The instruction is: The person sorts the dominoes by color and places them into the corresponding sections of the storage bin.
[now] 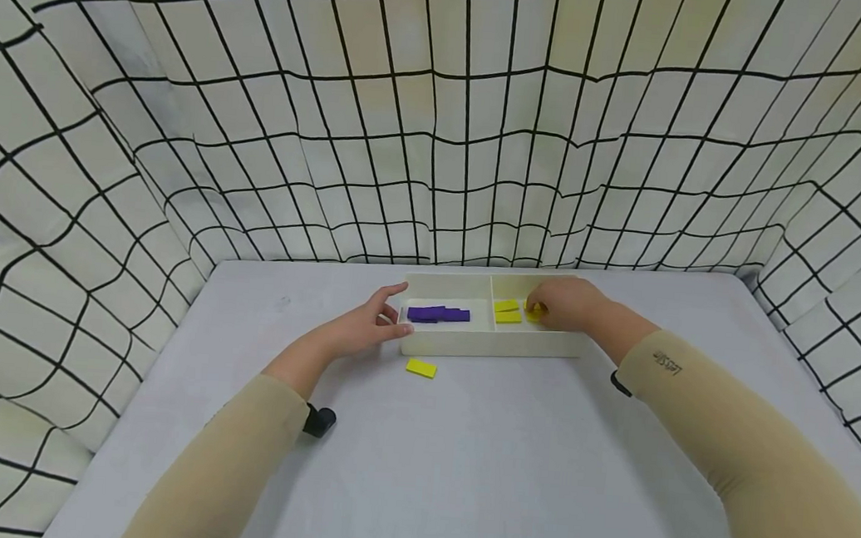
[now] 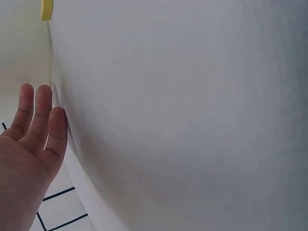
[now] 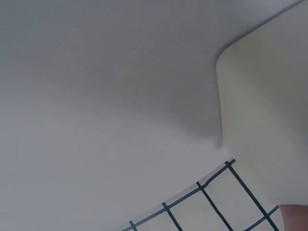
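Observation:
A white two-compartment box point(image 1: 493, 345) stands near the back of the table. Several purple tiles point(image 1: 438, 314) lie in its larger left compartment. In the smaller right compartment are yellow tiles point(image 1: 507, 316). My right hand point(image 1: 566, 302) reaches in there with curled fingers, pinching a yellow tile point(image 1: 532, 314) that they partly hide. At the box's left end my left hand point(image 1: 359, 326) is spread, its thumb by the front corner; the left wrist view shows its fingers point(image 2: 42, 103) extended. One yellow tile point(image 1: 421, 368) lies on the table in front of the box.
White sheeting with a black grid point(image 1: 471, 122) rises behind the table and along both sides. The table point(image 1: 476, 472) has a plain white top. A black wrist camera point(image 1: 320, 421) sits under the left sleeve.

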Tool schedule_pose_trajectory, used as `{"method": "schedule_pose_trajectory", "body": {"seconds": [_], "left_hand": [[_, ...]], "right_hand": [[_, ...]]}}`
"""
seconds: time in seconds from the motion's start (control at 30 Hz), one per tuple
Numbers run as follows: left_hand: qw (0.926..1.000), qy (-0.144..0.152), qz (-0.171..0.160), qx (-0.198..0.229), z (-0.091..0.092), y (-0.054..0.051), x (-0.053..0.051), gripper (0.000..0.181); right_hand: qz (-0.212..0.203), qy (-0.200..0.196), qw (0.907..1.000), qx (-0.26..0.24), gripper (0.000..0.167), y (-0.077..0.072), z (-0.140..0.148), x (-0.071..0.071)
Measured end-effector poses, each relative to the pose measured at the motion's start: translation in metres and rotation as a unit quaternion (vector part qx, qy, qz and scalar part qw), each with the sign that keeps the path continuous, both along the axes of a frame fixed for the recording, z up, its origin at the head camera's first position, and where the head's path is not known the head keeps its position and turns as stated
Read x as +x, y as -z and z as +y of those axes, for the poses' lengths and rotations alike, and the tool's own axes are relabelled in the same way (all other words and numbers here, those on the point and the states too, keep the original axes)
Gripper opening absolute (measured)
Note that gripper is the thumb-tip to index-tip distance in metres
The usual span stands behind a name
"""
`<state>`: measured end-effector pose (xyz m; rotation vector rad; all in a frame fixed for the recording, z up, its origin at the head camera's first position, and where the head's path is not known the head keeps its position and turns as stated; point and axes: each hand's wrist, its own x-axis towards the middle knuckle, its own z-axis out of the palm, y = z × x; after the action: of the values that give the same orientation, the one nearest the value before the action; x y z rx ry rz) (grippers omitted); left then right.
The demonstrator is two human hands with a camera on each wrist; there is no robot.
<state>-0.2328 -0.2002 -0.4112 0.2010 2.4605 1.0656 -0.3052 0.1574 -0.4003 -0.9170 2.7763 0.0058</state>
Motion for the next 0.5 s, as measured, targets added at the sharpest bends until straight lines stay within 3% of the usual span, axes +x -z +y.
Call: {"method": "schedule_pose_trajectory", "body": {"seconds": [0.5], "left_hand": [[1.0,-0.002,-0.001,0.001,-0.0001,0.0004,-0.0004,0.086]], "right_hand": [[-0.001,0.001,0.9991,-0.044,0.026,-0.0093,0.0002,0.0092]]}}
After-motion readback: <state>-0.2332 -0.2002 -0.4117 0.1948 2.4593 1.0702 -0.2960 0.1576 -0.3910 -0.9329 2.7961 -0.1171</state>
